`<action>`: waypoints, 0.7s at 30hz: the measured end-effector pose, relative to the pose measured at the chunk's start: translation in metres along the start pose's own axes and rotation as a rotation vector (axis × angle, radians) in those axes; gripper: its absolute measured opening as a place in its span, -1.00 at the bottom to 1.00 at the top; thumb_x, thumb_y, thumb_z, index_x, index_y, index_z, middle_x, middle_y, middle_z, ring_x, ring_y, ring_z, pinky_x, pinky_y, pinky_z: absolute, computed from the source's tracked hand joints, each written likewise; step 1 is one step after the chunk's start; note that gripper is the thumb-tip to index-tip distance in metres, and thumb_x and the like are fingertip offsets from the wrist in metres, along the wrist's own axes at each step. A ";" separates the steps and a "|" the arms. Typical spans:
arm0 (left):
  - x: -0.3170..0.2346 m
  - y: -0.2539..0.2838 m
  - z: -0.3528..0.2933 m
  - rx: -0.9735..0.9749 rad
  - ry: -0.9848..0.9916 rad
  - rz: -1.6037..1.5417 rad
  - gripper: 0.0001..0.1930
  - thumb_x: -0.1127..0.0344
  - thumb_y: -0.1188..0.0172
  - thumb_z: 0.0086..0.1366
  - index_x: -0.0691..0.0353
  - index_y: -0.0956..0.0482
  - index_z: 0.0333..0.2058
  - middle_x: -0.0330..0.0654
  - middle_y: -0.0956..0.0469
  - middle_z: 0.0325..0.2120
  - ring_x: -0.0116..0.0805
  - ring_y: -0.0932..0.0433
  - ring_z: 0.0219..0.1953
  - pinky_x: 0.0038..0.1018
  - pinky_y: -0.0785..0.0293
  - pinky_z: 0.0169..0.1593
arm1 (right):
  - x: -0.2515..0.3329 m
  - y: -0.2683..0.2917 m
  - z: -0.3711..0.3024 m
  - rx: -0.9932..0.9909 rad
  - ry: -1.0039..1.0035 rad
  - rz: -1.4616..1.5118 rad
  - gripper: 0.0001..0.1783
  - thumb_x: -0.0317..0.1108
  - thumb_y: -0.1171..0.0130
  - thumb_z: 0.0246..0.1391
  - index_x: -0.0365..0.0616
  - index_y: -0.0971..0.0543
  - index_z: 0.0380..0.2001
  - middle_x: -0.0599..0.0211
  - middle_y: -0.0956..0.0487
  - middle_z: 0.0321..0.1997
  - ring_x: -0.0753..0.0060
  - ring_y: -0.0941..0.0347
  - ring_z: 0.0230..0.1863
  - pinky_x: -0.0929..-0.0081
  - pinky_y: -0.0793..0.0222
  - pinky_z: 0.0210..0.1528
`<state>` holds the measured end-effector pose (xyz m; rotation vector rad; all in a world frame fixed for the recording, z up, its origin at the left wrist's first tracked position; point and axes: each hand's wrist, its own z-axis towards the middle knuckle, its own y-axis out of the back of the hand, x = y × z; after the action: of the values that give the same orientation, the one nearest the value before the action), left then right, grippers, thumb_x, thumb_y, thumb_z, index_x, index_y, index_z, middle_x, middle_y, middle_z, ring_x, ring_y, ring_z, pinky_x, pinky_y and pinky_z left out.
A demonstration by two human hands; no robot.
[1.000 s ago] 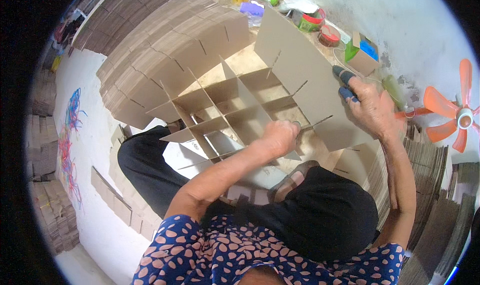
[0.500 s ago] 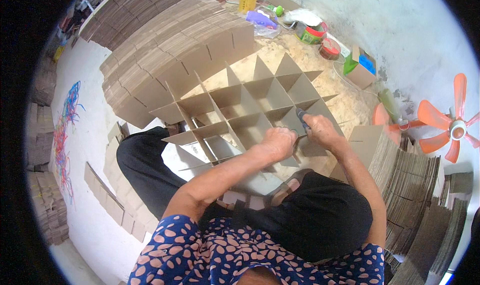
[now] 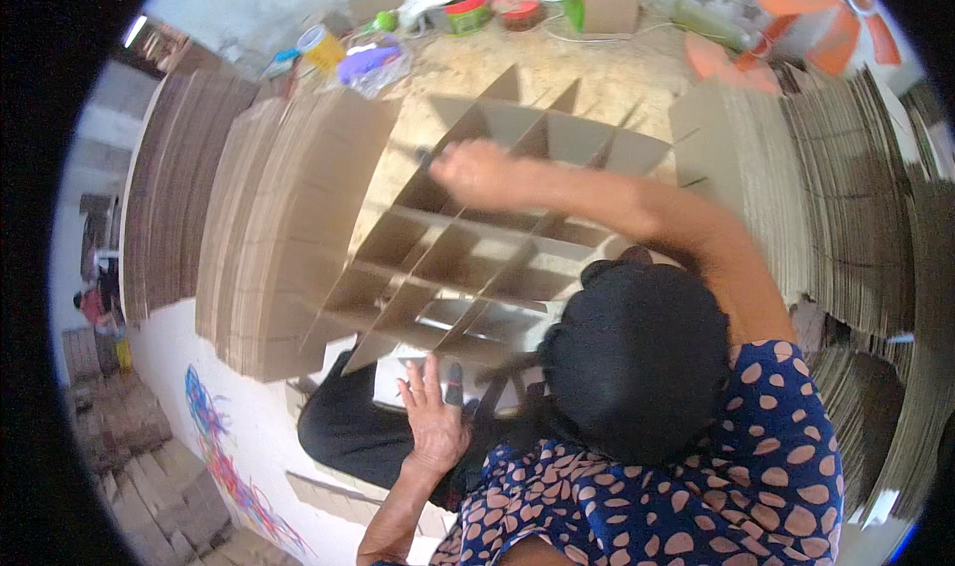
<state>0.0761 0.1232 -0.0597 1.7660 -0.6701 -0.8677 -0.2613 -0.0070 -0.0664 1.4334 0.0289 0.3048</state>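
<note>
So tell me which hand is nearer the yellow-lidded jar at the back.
Right. The right hand reaches across the far edge of the cardboard divider grid, fairly close to the jar. The left hand rests by the grid's near edge, far from it.

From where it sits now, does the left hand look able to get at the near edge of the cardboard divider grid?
Probably yes. The left hand lies open, palm down, just below the near edge of the cardboard divider grid, with nothing between them. The right hand is up at the far side, out of its way.
</note>
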 end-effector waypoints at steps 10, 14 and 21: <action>0.041 0.043 0.118 -0.244 -0.256 0.020 -0.79 0.55 -0.13 -0.12 0.28 -0.44 -0.41 -0.02 -0.44 -0.52 0.00 -0.49 -0.47 -0.20 -0.43 -0.42 | -0.012 0.044 -0.229 -0.536 -0.220 -0.067 -0.82 -0.47 -0.20 -0.23 -0.31 -0.54 -0.46 -0.08 -0.47 -0.04 -0.06 -0.41 -0.03 0.15 -0.34 -0.01; 0.035 0.099 0.084 -0.416 -0.169 -0.004 -0.78 0.63 -0.11 -0.10 0.31 -0.46 -0.39 0.05 -0.47 -0.44 0.06 -0.49 -0.45 -0.21 -0.42 -0.40 | -0.008 0.042 -0.351 -0.548 -0.738 -0.245 -0.51 -0.45 -0.33 -0.30 -0.33 -0.47 -0.20 -0.03 -0.35 0.08 -0.10 -0.28 0.08 0.13 -0.22 0.09; 0.096 0.168 -0.078 -1.054 0.473 0.052 -0.63 0.45 -0.28 0.08 0.28 -0.49 -0.09 -0.01 -0.58 -0.27 -0.22 -0.57 -0.24 -0.40 -0.46 -0.15 | -0.002 0.030 -0.399 -0.430 -1.039 -0.113 -0.51 -0.45 -0.30 -0.24 -0.33 -0.44 -0.15 -0.05 -0.36 0.06 -0.10 -0.28 0.06 0.15 -0.21 0.08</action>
<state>0.1878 0.0359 0.0926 0.9122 0.0876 -0.5535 -0.3497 0.3819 -0.0944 1.0154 -0.7536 -0.5239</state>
